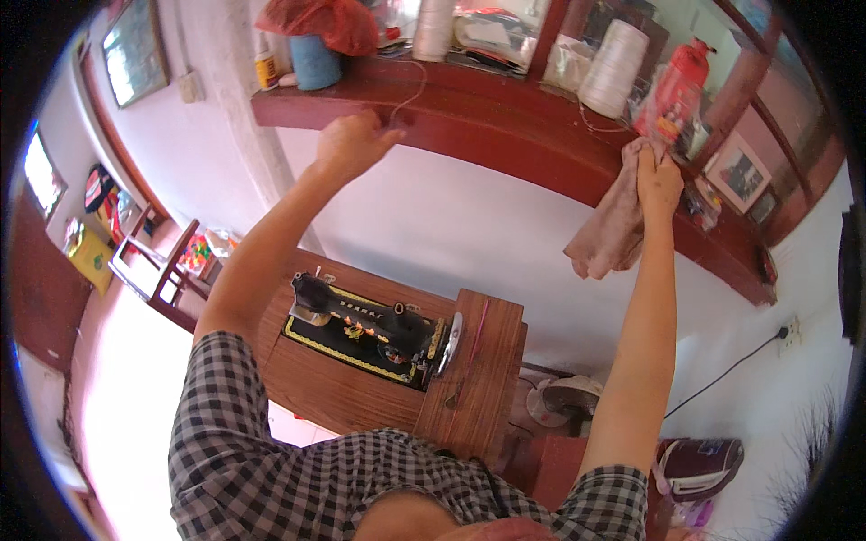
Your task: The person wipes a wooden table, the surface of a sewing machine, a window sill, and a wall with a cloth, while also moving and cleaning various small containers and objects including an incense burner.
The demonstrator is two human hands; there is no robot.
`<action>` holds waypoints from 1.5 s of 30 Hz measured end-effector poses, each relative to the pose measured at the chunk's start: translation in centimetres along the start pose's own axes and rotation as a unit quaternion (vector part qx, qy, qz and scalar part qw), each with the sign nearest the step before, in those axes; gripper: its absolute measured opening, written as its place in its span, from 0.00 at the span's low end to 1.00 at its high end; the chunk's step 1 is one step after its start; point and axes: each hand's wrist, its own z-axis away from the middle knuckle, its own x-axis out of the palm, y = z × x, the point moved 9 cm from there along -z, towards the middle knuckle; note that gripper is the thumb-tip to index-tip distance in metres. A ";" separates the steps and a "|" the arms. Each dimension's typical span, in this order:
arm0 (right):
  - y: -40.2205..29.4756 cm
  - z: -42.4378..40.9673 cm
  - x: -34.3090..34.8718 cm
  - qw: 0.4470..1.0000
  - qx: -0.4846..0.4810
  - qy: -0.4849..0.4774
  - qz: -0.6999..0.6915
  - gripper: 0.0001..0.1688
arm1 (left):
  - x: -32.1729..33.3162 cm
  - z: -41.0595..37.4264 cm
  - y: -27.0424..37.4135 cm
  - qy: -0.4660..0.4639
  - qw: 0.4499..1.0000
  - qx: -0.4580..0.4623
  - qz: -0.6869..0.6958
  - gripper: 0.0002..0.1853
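Note:
My right hand [659, 181] grips a brownish-pink cloth [605, 226] at the right part of the dark red wooden shelf [473, 125]. The cloth hangs down past the shelf's front edge. Just beyond that hand stands a red container [682, 84], partly wrapped in clear plastic. My left hand [348, 143] is slightly blurred before the shelf's left part, thumb apart from the fingers, with nothing visible in it. A loose thread [418, 91] droops over the edge close to its fingers. Between the hands, a white thread cone [616, 71] stands on the shelf.
Below sits a black sewing machine [365, 318] on a wooden table [338, 399]. A blue thread spool [315, 64], a small yellow bottle [266, 67] and a red plastic bag [325, 24] are on the shelf's left. A framed photo [739, 169] stands behind glass at right.

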 end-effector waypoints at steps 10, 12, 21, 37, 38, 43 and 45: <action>-10.4 3.9 2.5 0.981 -0.104 -0.136 0.089 0.25 | -3.9 -1.2 -1.8 0.127 0.962 0.046 0.238 0.10; -13.1 4.6 3.8 0.978 -0.138 -0.139 0.067 0.25 | -5.7 -2.3 -4.5 0.154 0.946 0.010 0.286 0.10; -30.3 9.2 9.5 0.954 -0.224 -0.201 -0.007 0.22 | -11.7 -5.9 -9.8 0.228 0.944 0.069 0.228 0.12; -47.0 12.4 15.5 0.897 -0.353 -0.235 -0.123 0.15 | -9.0 -5.9 -13.1 0.361 0.884 0.104 0.280 0.06; -47.1 12.3 15.9 0.902 -0.353 -0.228 -0.102 0.15 | -8.7 -6.0 -13.4 0.362 0.881 0.088 0.291 0.06; -46.9 11.4 17.0 0.903 -0.344 -0.242 -0.087 0.18 | -8.8 -5.5 -13.4 0.402 0.874 0.092 0.257 0.07; -45.4 10.5 17.4 0.910 -0.314 -0.267 -0.042 0.19 | -8.5 -5.5 -13.4 0.403 0.875 0.091 0.251 0.08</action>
